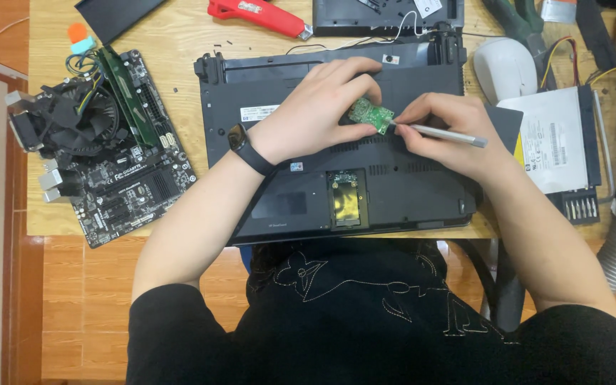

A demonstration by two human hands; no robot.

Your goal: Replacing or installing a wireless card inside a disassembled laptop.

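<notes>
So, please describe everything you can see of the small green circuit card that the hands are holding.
The small green circuit card is a flat, roughly rectangular board with tiny pale components and metal spots on its face. It is tilted above the upturned black laptop. The left hand pinches its left edge; the right hand brings a slim silver tool to its right edge. Its underside is hidden.

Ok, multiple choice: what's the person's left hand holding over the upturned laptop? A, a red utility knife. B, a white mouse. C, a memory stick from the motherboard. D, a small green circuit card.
D: the left hand pinches a small green circuit card above the black laptop, while the right hand puts a slim silver tool to the card's edge.
</notes>
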